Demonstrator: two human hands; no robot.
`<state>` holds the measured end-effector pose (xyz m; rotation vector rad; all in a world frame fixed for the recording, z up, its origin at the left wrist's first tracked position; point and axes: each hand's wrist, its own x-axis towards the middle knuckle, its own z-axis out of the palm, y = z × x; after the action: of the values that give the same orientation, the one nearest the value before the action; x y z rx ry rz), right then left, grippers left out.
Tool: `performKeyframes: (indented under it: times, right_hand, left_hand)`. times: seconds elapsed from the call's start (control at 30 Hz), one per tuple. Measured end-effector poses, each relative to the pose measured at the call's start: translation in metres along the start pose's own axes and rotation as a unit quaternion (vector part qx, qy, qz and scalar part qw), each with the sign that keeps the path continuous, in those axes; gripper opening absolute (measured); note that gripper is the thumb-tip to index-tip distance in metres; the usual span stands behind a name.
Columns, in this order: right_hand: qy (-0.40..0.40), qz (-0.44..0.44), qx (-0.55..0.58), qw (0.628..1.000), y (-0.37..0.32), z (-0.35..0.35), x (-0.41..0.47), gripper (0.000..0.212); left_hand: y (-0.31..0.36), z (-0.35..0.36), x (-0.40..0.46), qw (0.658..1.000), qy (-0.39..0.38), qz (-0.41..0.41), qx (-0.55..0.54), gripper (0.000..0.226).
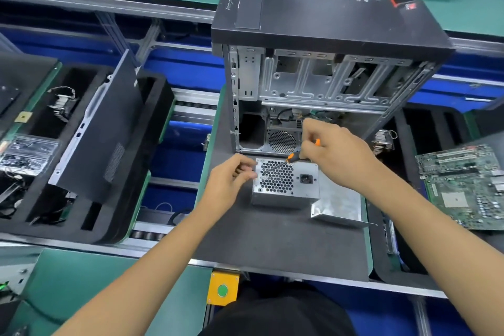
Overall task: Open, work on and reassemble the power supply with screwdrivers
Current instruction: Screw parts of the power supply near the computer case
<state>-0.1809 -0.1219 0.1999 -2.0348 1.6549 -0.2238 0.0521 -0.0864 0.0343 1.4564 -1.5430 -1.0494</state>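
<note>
**Our hands at the silver power box**

Down at the bottom we see our two bare arms reaching forward over a dark grey mat (272, 240). Just under them sits a yellow box with a green button (222, 290).

Our right hand (335, 153) has its fingers curled round a screwdriver (289, 159) with an orange and black handle. Its thin metal tip slants down and to the left, onto the holey fan grill of the power supply (286, 185). We cannot tell if the tip sits in a screw.

Our left hand (231, 174) is at the left edge of the power supply. Its fingers are bent and touch the upper left corner of the box. We cannot tell if they pinch anything small.

That silver power supply stands on the mat, in the middle, between our two hands. Its face with the grill and a black plug socket points up at us. A flat silver metal cover (338, 207) lies just beside it on the right, touching it.

Behind the power supply stands a big black computer case (313, 35) with its side open, so we see bare metal inside.

On the left, a black side panel (101, 128) leans in a black foam tray (152, 144). On the right lies a green circuit board (463, 185).
</note>
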Motion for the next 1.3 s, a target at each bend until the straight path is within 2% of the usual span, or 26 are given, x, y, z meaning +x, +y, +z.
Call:
performKeyframes:
  times: [0.3,0.57,0.8,1.0,1.1,1.2,1.3]
  right_hand:
    - [-0.001,-0.017,-0.006,1.0,-0.01,-0.01,0.004,0.012]
    - [-0.001,-0.033,-0.038,0.999,-0.008,-0.015,0.004,0.012]
    - [0.008,-0.079,-0.104,0.991,-0.007,-0.023,-0.005,0.013]
    - [0.04,-0.16,-0.212,0.963,-0.004,-0.026,-0.013,0.016]
    - [0.026,-0.187,-0.22,0.957,-0.002,-0.025,-0.015,0.011]
    - [0.012,-0.208,-0.231,0.951,0.004,-0.024,-0.013,0.011]
    - [-0.001,-0.228,-0.242,0.943,0.011,-0.019,-0.013,0.013]
  left_hand:
    - [0.022,0.004,0.011,0.999,-0.038,0.035,0.011,0.04]
    - [0.031,0.007,0.01,0.998,-0.053,0.016,-0.031,0.035]
    - [0.039,0.015,0.012,0.994,-0.099,-0.021,-0.036,0.023]
    - [0.048,0.024,0.017,0.987,-0.161,-0.011,0.024,0.015]
    - [0.051,0.029,0.019,0.983,-0.181,-0.005,0.036,0.016]
    - [0.052,0.039,0.019,0.982,-0.182,0.008,0.043,0.017]
    - [0.049,0.052,0.017,0.978,-0.141,0.055,0.145,0.023]
